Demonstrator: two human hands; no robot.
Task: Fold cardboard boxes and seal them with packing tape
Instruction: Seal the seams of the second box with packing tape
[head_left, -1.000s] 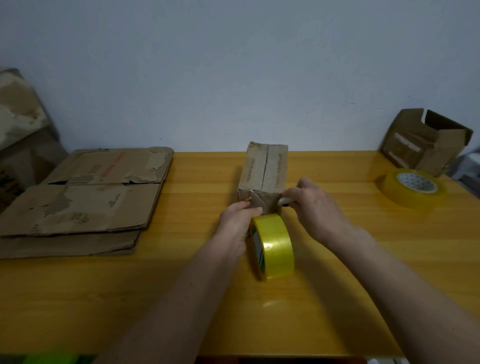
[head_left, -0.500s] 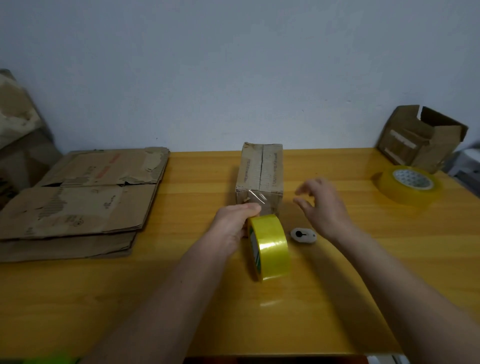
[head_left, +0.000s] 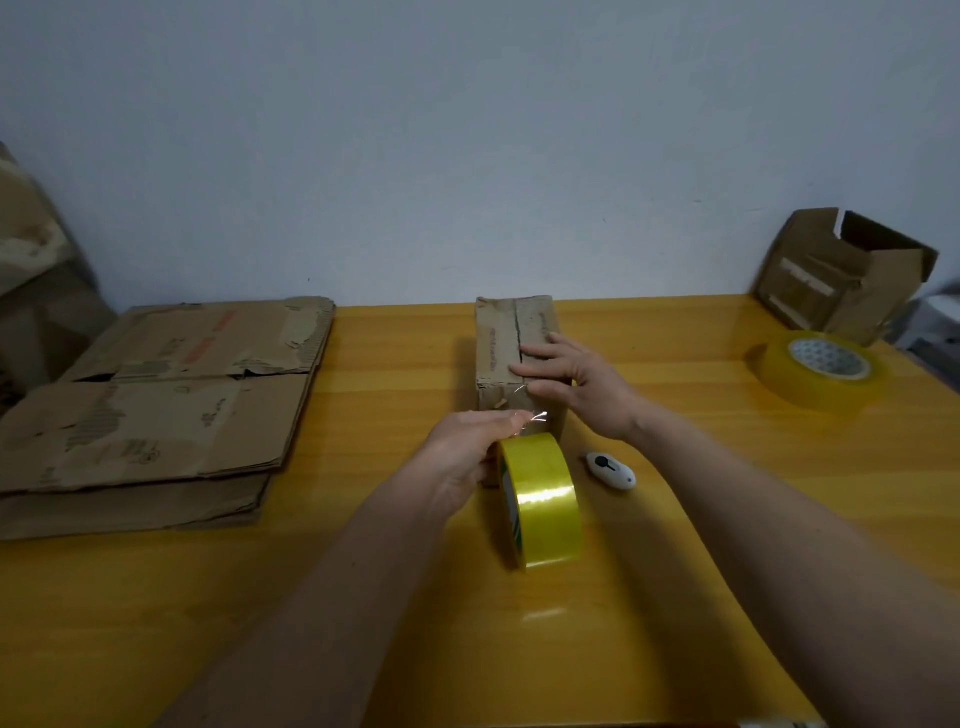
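Single view only. The head-worn camera looks forward and down across a yellow table (head_left: 675, 597) toward a pale wall (head_left: 467, 130) filling the upper frame. Wide-angle: table edges bow. Both forearms enter from the bottom edge, close to the lens; the table's far edge lies mid-frame.

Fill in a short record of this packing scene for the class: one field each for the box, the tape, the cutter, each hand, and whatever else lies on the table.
box: small brown cardboard box, flaps closed, centre seam visible
tape: upright yellow roll of packing tape in front of the box
cutter: small white cutter lying on the yellow wooden table, untouched
left hand: holds the roll, pinching the tape end
right hand: fingers flat on the box top
other: flattened cardboard stack at left; second tape roll and open box at right
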